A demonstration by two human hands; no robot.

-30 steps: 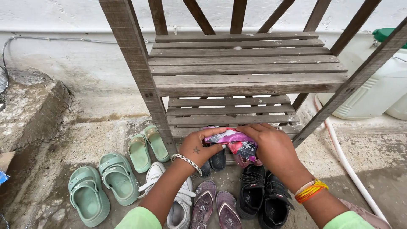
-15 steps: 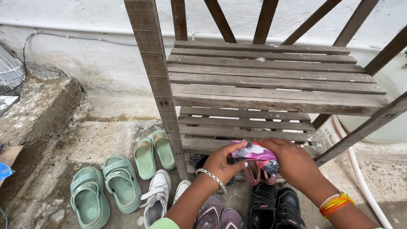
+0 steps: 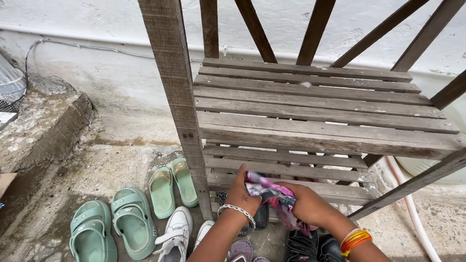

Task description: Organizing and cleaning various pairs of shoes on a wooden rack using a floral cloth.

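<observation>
Both hands are working at the lower slats of the wooden shoe rack (image 3: 310, 104). I am seeing the left hand (image 3: 245, 193) with fingers half spread, thumb and fingertips pinching one edge of a pink patterned sandal (image 3: 274, 196). The right hand (image 3: 310, 206) is closing over the sandal from the other side, fingers curled round it. The sandal is looking pink and purple with pale and dark splashes, soft and folded; its strap end is hanging below the right hand. It is sitting just above the lowest shelf, between the two hands.

Silver bead bracelet on the left wrist, orange and yellow bangles on the right.

On the ground left of the rack post: green clogs (image 3: 114, 225), green slides (image 3: 172, 187), white sneakers (image 3: 177, 233). Black sandals (image 3: 313, 247) under the right forearm. I am finding no packages, labels or signs to note.
</observation>
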